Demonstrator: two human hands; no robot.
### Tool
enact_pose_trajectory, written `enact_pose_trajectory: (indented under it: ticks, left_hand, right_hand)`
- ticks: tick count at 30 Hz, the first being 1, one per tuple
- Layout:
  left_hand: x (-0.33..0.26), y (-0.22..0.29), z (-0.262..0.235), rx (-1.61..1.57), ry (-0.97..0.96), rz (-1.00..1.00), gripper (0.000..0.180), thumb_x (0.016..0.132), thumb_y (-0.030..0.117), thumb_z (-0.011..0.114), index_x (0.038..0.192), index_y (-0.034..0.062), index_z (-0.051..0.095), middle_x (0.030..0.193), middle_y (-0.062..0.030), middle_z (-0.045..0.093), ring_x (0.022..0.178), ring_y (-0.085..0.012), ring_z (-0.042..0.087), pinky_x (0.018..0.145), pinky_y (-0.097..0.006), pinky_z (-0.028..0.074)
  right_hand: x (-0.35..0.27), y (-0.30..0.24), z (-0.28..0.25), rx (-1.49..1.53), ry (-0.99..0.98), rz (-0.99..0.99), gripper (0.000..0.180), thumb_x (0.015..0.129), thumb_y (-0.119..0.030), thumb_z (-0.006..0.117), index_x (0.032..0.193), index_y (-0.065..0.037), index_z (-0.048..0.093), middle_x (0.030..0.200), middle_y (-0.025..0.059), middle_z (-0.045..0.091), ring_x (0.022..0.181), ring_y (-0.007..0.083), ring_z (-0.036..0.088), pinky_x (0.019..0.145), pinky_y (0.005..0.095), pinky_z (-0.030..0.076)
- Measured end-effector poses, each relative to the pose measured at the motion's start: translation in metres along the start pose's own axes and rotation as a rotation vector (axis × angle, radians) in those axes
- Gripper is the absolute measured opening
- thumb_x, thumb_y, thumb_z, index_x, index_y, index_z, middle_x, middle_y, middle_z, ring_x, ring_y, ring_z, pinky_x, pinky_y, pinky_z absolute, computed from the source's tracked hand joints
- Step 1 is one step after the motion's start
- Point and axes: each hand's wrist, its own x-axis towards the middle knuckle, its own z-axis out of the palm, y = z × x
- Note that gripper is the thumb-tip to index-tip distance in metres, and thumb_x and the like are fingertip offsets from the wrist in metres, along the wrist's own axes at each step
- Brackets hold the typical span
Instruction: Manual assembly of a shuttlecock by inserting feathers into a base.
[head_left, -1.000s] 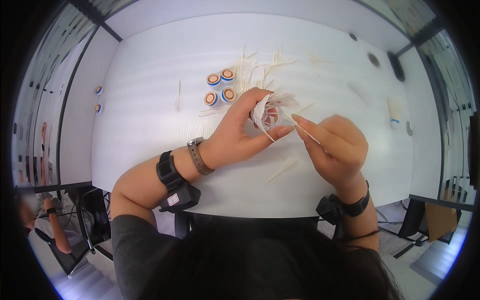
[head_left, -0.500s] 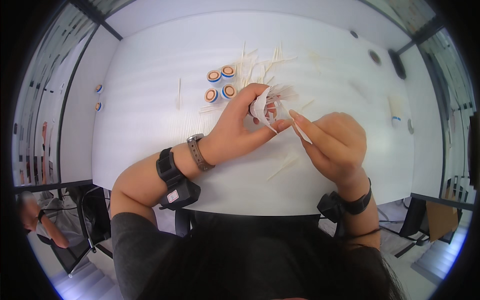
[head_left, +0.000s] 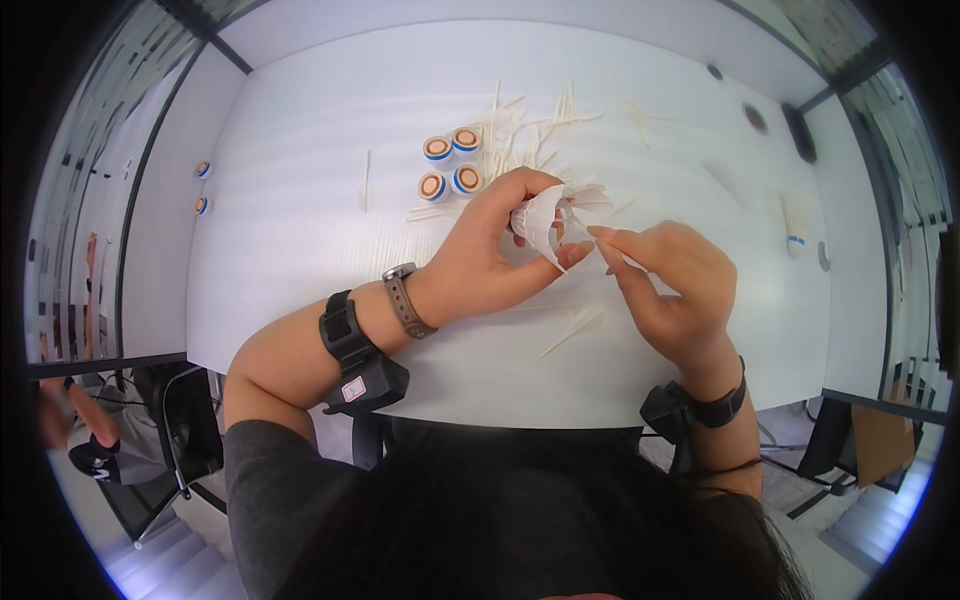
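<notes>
White ruffled cup (head_left: 543, 215): inside the curve of my left hand (head_left: 480, 255), its mouth facing roughly three o'clock, thin pale blades fanning out at two.
Left fingers: curled round the cup, forefinger along the far edge, thumb along the near one, gap between them wide enough to leave the mouth uncovered.
Right hand (head_left: 685, 285): just beside the mouth, at about four o'clock; thumb and forefinger pinched nearly together on a pale sliver (head_left: 632, 263). Whether that joins the cup I cannot tell.
Done, as I judge it: the cup is steadied and several blades are gathered at its mouth.
Left, as I judge it: the sliver is not yet out of my pinch, and many pale strips (head_left: 545, 125) lie loose at eleven o'clock, ungathered.
Tubs (head_left: 438, 150): four, blue-banded with tan tops, upright in a cluster at ten o'clock from the cup, near the heap and apart from my fingers.
Stray strips: one feathery piece (head_left: 578, 325) at six o'clock, below my hands; one thin stick (head_left: 367, 182) towards nine.
Translucent tube (head_left: 793, 215): blue-ended, well apart at three o'clock.
</notes>
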Motion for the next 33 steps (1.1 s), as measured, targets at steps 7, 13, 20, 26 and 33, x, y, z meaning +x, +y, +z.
enact_pose_trajectory:
  ticks: [7,13,20,26,33]
  left_hand:
    - [0.001,0.005,0.0,-0.084,-0.003,-0.093,0.037,0.085,0.02,0.071,0.113,0.0033,0.053,0.093,-0.0038,0.058,0.083,-0.0107,0.054,0.074,-0.026,0.046]
    - [-0.003,0.007,-0.001,-0.344,-0.08,-0.17,0.047,0.09,0.024,0.068,0.126,0.0009,0.047,0.107,-0.0054,0.062,0.096,-0.0099,0.056,0.083,-0.028,0.048]
    - [-0.002,-0.001,0.004,-0.213,-0.033,0.034,0.049,0.086,0.023,0.072,0.124,0.0016,0.049,0.104,-0.0063,0.062,0.094,-0.0115,0.057,0.082,-0.028,0.048]
    - [-0.001,0.002,-0.002,0.044,-0.081,0.041,0.055,0.079,0.017,0.08,0.123,0.0048,0.049,0.101,-0.0031,0.053,0.089,-0.0111,0.051,0.077,-0.027,0.044]
    - [0.005,-0.009,0.003,0.144,0.068,0.253,0.052,0.077,0.012,0.081,0.118,0.006,0.05,0.097,-0.0029,0.053,0.082,-0.012,0.052,0.072,-0.027,0.044]
  right_hand:
    - [0.001,0.002,-0.002,0.163,-0.015,0.153,0.017,0.077,0.005,0.069,0.092,-0.002,0.072,0.078,0.0078,0.069,0.06,0.0167,0.059,0.053,0.0259,0.045]
    - [0.001,-0.001,-0.004,0.262,-0.016,0.207,0.014,0.082,0.004,0.066,0.093,-0.002,0.072,0.076,0.0063,0.068,0.062,0.0126,0.06,0.05,0.0227,0.042]
    - [0.002,0.001,-0.007,0.297,-0.032,0.213,0.013,0.083,0.003,0.064,0.093,-0.001,0.071,0.072,0.0058,0.065,0.061,0.011,0.059,0.05,0.0225,0.04]
    - [0.003,0.0,-0.007,0.276,-0.021,0.292,0.009,0.084,0.0,0.066,0.091,0.0,0.071,0.068,0.0049,0.063,0.056,0.0103,0.054,0.05,0.023,0.038]
    - [0.0,-0.003,-0.006,0.63,-0.011,0.695,0.011,0.087,-0.005,0.068,0.093,0.002,0.073,0.067,0.006,0.062,0.058,0.0092,0.056,0.054,0.0225,0.042]
